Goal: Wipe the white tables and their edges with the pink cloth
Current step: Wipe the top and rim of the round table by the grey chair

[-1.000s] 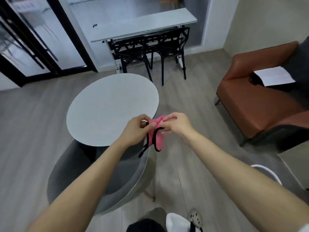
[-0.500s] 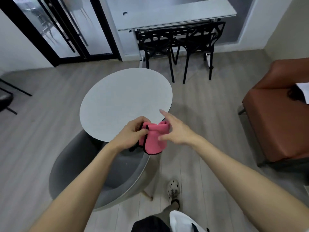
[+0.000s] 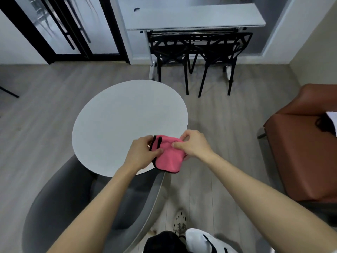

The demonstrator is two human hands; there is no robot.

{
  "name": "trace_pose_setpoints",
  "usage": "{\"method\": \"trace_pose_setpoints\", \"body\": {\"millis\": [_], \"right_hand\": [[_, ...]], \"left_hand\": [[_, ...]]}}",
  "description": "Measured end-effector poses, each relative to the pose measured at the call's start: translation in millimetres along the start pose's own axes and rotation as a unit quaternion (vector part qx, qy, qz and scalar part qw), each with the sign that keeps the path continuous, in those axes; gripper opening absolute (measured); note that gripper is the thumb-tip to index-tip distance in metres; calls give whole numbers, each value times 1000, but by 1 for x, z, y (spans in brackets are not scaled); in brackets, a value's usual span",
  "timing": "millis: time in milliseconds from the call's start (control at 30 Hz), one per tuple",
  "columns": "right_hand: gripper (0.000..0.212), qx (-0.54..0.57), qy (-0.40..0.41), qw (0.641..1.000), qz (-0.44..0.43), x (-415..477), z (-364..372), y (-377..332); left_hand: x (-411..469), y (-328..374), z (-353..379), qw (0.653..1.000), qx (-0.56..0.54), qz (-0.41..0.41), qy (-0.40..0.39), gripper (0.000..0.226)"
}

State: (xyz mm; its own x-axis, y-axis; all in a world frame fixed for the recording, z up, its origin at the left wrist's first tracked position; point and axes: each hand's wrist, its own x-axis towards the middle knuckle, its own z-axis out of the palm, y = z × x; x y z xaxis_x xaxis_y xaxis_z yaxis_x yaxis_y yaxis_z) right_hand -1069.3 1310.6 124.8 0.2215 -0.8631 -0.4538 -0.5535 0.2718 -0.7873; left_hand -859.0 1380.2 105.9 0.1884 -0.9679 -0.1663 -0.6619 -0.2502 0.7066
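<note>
While the left hand [image 3: 141, 154] and right hand [image 3: 191, 146] both pinch the pink cloth [image 3: 166, 156] above the round desk [image 3: 116, 121], wiping looks unstarted.

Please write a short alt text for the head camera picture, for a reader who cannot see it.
The left hand and the right hand hold a bunched pink cloth over the near edge of a round white table. A grey chair stands at its near side; farther back are a long white table, black chairs and a brown sofa.
</note>
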Motion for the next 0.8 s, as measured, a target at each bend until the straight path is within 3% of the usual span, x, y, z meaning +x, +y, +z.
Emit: {"method": "trace_pose_setpoints", "body": {"millis": [100,200,333,433,500,600,700,733,800], "right_hand": [[33,-3,-36,997,71,18,-4,-5],[23,74,-46,988,129,39,-7,-12],[15,213,-71,964,142,61,-11,-16],[18,279,-97,943,155,72,-22,-17],[18,298,-147,929,163,80,-32,-19],[29,232,-235,937,115,91,-52,-16],[41,86,-194,976,40,106,-66,6],[48,39,-197,979,17,109,-66,13],[39,37,-230,973,-8,108,-53,21]], "left_hand": [[12,2,9,994,80,60,33,17],[19,9,20,982,149,105,42,20],[28,21,29,992,82,91,-6,34],[32,32,30,996,-30,60,-57,65],[37,40,36,994,-37,56,-81,80],[49,42,45,994,-93,-8,-49,76],[53,46,44,975,-181,-132,-5,70],[53,52,43,965,-210,-157,-6,64],[53,59,43,949,-256,-183,-18,52]]}}
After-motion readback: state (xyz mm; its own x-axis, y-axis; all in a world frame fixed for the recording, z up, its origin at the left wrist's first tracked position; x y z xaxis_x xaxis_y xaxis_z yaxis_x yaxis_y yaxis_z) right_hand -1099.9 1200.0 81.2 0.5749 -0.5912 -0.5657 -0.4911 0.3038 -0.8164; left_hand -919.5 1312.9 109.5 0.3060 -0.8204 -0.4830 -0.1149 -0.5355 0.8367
